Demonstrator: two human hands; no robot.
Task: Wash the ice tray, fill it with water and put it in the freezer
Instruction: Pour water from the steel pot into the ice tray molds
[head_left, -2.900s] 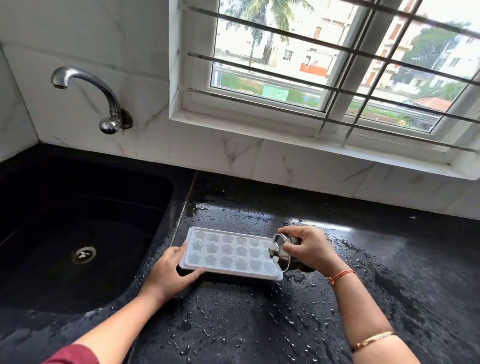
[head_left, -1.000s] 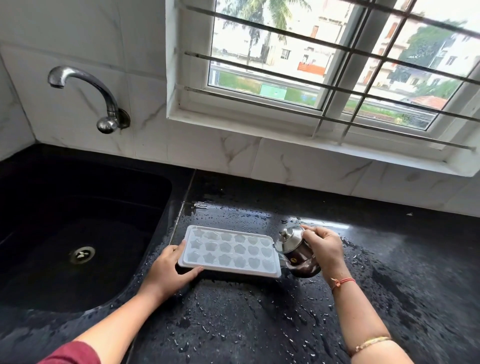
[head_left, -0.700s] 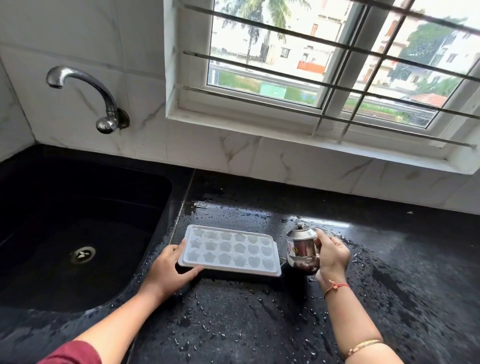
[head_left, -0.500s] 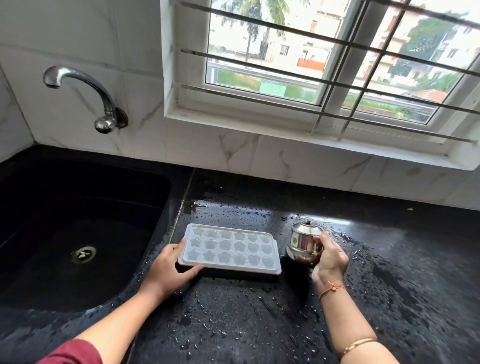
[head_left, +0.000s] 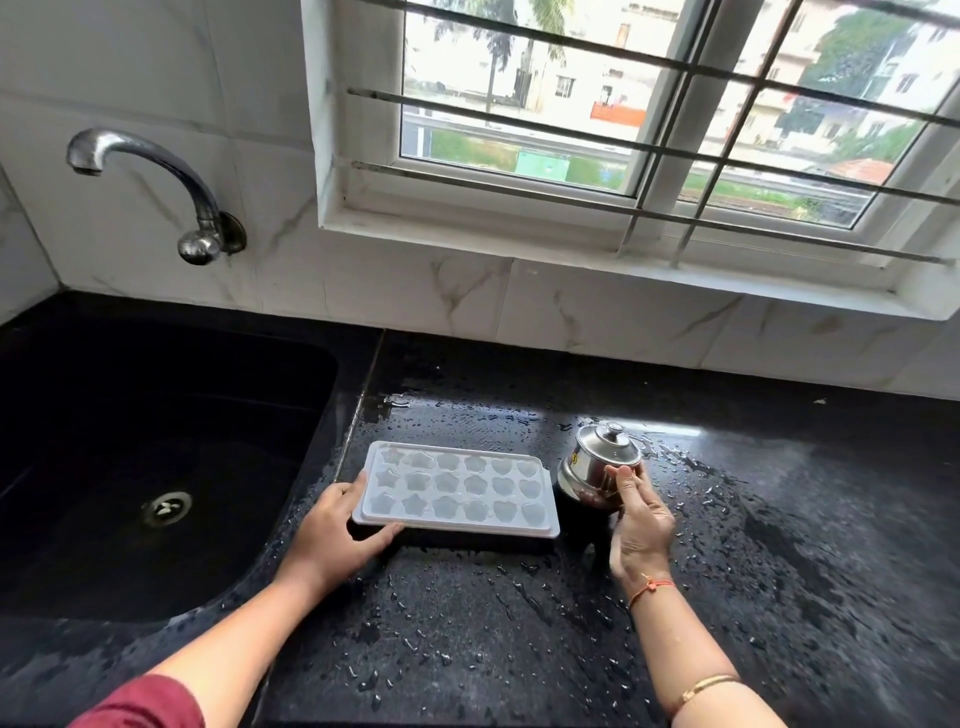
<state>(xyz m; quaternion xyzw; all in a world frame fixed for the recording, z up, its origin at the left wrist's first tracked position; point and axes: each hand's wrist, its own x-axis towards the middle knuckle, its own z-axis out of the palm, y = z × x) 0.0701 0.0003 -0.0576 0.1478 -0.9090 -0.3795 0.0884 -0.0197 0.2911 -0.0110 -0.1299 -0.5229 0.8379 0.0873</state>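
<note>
The white ice tray (head_left: 457, 488) lies flat on the wet black counter (head_left: 467, 623), just right of the sink. Its star and heart cells look glossy. My left hand (head_left: 332, 535) grips the tray's near-left corner, thumb along the front edge. A small lidded steel pot (head_left: 597, 467) stands upright at the tray's right end. My right hand (head_left: 639, 525) is beside the pot, palm turned left, with straight fingertips touching its side.
The black sink (head_left: 156, 467) with its drain (head_left: 166, 506) lies to the left. A steel tap (head_left: 156, 182) juts from the tiled wall above it; no water runs. A barred window (head_left: 649, 130) is behind. Water drops cover the counter.
My right hand tipped the steel pot back upright from over the tray and set it on the counter at the tray's right end. Its grip has loosened to fingertips. My left hand stayed put.
</note>
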